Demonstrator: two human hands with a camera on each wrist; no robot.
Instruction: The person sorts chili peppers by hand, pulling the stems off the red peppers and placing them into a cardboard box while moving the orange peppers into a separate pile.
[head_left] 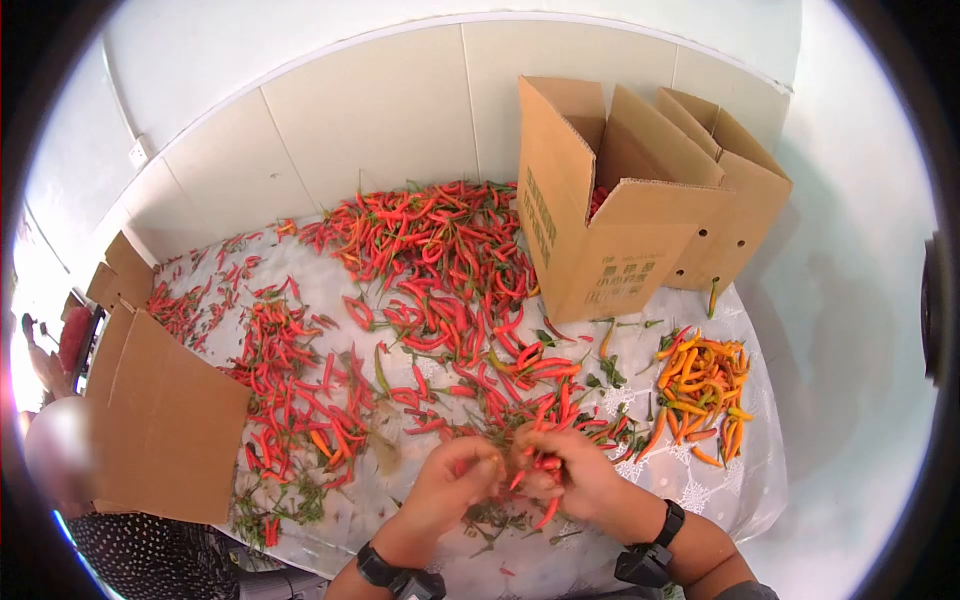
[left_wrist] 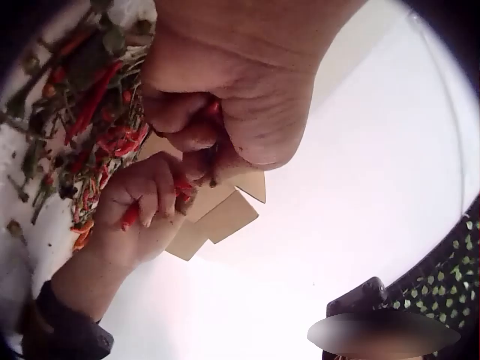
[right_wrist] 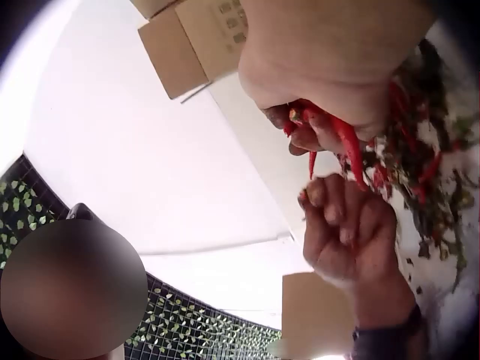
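Note:
Both hands are close together over the table's near side. The right hand [head_left: 585, 475] has its fingers curled round several red chillies [right_wrist: 349, 146], whose ends stick out below the palm in the right wrist view. The left hand [head_left: 450, 485] faces it with curled fingers, and in the left wrist view a bit of red chilli [left_wrist: 215, 110] shows between its fingers and palm. Fingertips of the two hands nearly meet; whether they touch is unclear. Under them lie green stems [head_left: 495, 518] and more red chillies [head_left: 550, 385].
A large heap of red chillies [head_left: 430, 235] lies at the back, with smaller piles at the left. Orange chillies [head_left: 705, 385] are piled at the right. Open cardboard boxes [head_left: 570, 250] stand at the back right, and another box [head_left: 175, 420] is at the left beside a person's patterned clothing [head_left: 150, 555].

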